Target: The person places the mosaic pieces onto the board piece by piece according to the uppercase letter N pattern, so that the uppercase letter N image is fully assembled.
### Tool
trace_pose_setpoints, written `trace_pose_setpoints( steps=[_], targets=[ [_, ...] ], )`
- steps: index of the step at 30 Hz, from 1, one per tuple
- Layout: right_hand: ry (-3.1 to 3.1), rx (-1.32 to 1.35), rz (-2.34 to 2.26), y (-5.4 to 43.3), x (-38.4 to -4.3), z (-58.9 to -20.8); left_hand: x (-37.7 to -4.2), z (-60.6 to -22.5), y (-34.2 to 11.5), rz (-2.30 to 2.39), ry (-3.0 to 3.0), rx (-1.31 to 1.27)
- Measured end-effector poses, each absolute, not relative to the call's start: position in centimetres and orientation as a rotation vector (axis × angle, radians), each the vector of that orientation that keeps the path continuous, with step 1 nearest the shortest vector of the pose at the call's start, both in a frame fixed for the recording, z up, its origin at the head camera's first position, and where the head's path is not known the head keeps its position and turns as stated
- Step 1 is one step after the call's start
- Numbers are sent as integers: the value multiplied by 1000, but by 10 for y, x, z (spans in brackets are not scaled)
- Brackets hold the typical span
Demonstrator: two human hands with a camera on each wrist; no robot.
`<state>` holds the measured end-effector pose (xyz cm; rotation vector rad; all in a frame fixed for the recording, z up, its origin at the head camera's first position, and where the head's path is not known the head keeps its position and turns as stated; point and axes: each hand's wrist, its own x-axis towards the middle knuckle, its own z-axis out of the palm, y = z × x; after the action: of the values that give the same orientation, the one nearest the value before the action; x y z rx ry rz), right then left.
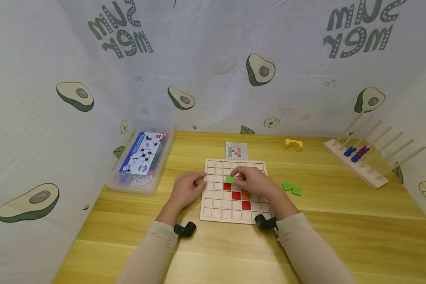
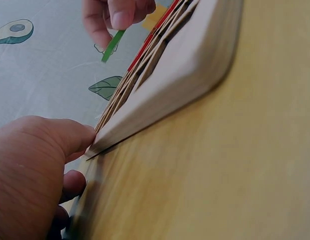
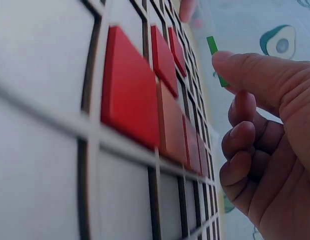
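My right hand (image 1: pixel 253 181) pinches a green square tile (image 1: pixel 229 179) between thumb and fingers, above the wooden grid board (image 1: pixel 207 213). In the right wrist view the tile (image 3: pixel 212 45) is held edge-on, apart from the board. Several red tiles (image 1: pixel 236 195) and an orange tile (image 1: pixel 245 195) lie in the grid's cells; my right hand hides some cells from the head view. My left hand (image 1: pixel 187 190) touches the board's left edge with its fingertips. The left wrist view shows its thumb (image 2: pixel 74 132) against that edge.
Behind the board lies a printed pattern card (image 1: pixel 236 150). Two loose green tiles (image 1: pixel 296 191) are to the right. A clear plastic box (image 1: pixel 150 188) stands at left, a yellow arch block (image 1: pixel 293 144) at back right, and a pegged bead rack (image 1: pixel 355 165) at far right.
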<state>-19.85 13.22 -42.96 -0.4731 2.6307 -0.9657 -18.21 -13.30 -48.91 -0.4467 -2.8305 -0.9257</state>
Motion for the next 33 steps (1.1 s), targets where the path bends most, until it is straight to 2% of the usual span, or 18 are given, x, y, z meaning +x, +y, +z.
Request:
trace_pose_setpoints(
  steps=[14,33],
  targets=[
    [2747,-495,-808,94,-206,-441,-182,-488,-133,-905,-2855,-428],
    [2740,-432,-796,86,-209,-442,-180,-486,-133,-894,-2857,-428]
  ],
)
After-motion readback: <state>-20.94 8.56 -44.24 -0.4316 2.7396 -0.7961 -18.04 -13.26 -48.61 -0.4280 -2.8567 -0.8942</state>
